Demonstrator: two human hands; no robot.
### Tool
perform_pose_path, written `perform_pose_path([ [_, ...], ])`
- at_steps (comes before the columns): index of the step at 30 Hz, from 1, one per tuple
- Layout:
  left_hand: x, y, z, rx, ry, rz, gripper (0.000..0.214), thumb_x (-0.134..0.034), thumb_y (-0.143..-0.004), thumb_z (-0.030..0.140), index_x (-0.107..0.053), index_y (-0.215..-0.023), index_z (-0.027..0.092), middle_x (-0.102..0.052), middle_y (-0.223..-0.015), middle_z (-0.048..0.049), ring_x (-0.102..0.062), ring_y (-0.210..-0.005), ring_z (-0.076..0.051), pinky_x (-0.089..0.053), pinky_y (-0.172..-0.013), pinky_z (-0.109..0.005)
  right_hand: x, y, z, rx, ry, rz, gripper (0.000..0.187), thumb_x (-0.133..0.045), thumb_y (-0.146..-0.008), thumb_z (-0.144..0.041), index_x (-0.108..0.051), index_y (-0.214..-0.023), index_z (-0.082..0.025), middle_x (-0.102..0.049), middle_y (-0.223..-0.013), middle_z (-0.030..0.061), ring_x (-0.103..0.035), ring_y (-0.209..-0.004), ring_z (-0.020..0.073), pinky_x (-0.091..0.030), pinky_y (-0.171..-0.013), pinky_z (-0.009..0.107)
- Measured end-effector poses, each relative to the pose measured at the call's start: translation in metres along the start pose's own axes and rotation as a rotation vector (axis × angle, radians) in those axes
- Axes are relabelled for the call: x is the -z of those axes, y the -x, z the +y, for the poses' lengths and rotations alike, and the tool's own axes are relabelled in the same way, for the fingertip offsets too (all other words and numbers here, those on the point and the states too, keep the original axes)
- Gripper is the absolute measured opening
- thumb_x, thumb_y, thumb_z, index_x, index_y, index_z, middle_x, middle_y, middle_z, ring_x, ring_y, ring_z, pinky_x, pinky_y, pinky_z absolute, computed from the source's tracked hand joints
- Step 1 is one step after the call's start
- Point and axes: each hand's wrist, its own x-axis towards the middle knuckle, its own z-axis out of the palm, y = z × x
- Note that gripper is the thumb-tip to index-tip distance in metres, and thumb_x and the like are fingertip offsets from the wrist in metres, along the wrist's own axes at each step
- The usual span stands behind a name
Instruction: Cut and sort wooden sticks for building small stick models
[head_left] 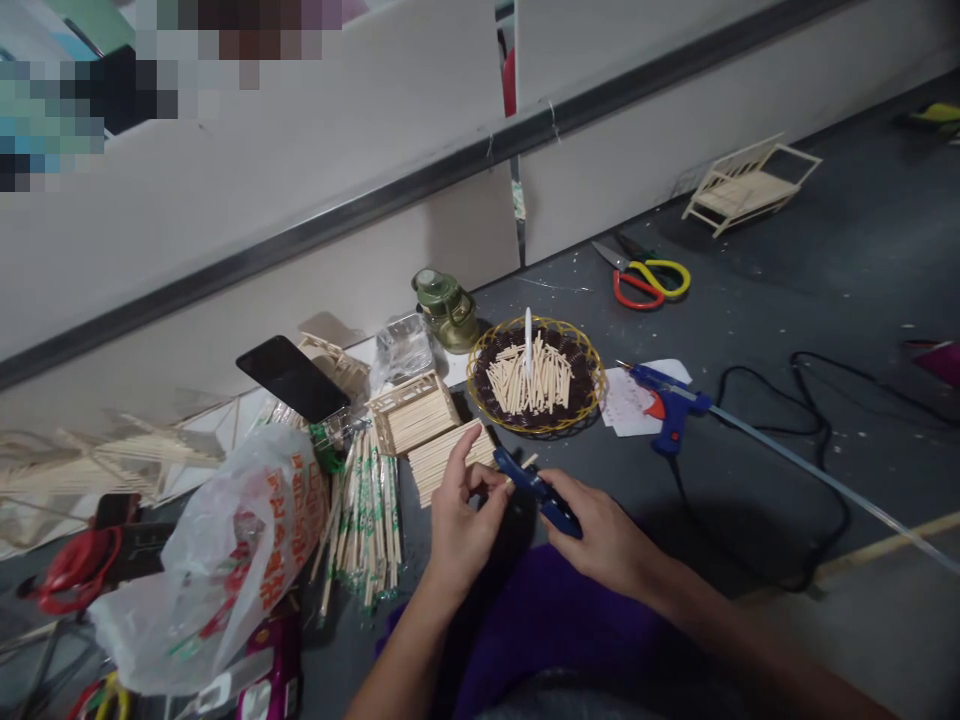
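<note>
My left hand (466, 520) pinches a thin wooden stick (531, 461) between thumb and forefinger, with the other fingers partly raised. My right hand (596, 525) is closed around a blue hand cutter (551, 500). Its head meets the stick close to my left fingertips; whether the jaws are closed on it I cannot tell. Just behind my left hand lies a flat panel of sticks (442, 462), beside a small stick-built piece with a railing (416, 415). Beyond my hands, a woven basket (592, 405) holds short cut sticks (551, 385) and a white pen (528, 335).
Left are wrapped chopsticks (371, 520), a plastic bag (217, 540) and a phone (289, 378). A green bottle (450, 312) stands by the partition (360, 290). Right are a blue glue gun (671, 405) with its cord (825, 450), scissors (645, 285) and a stick-built bench (754, 190).
</note>
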Motion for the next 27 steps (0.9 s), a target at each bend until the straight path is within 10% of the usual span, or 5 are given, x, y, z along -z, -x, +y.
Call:
perform_pose_path([
  [27, -0.005, -0.021, -0.008, -0.022, 0.089, -0.038, 0.069, -0.069, -0.076, 0.02, -0.04, -0.139, 0.023, -0.057, -0.065, 0.0062, -0.054, -0.061, -0.011, -0.043, -0.065, -0.022, 0.0, -0.009, 0.019, 0.101, 0.057, 0.022, 0.024, -0.048, -0.088, -0.022, -0.051, -0.112, -0.021, -0.063, -0.079, 0.0011, -0.061, -0.071, 0.0176, -0.043, -0.067, 0.026],
])
